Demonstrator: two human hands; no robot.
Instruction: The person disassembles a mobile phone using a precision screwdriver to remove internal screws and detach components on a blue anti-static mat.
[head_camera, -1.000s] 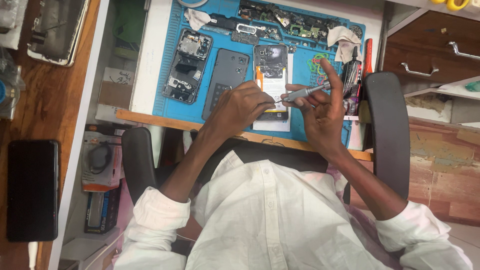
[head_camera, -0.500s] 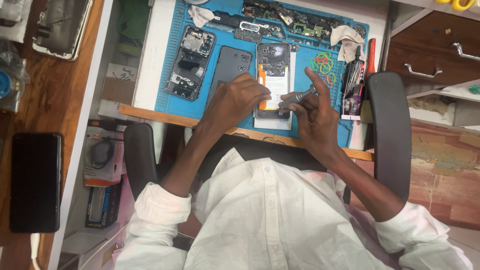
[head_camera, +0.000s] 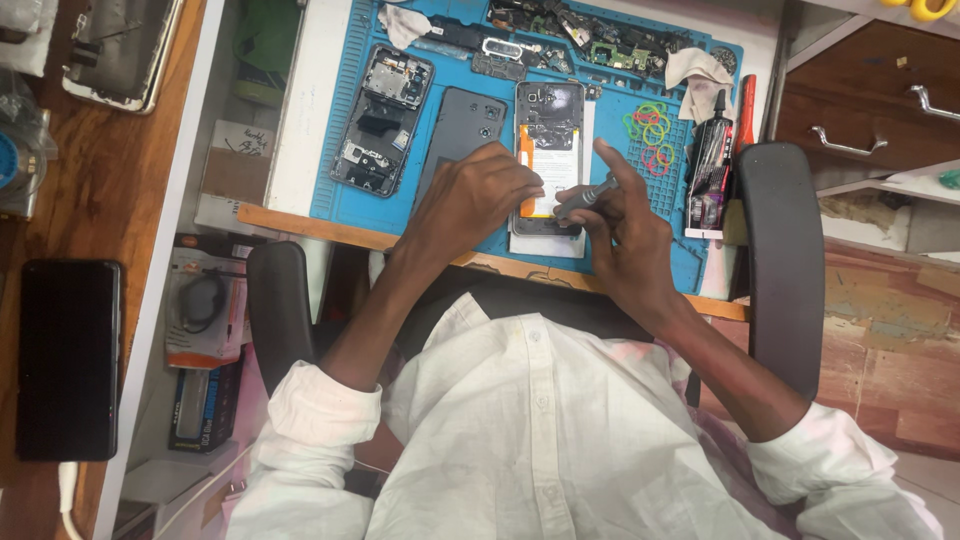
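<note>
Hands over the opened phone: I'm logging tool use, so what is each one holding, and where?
The right hand holds a slim grey screwdriver around its handle. The left hand holds nothing; it rests on the opened phone, at its lower part.

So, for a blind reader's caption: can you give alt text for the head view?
Seen from above, a person's right hand holds a grey screwdriver over an opened phone on a blue mat, the left hand steadying it.
</note>
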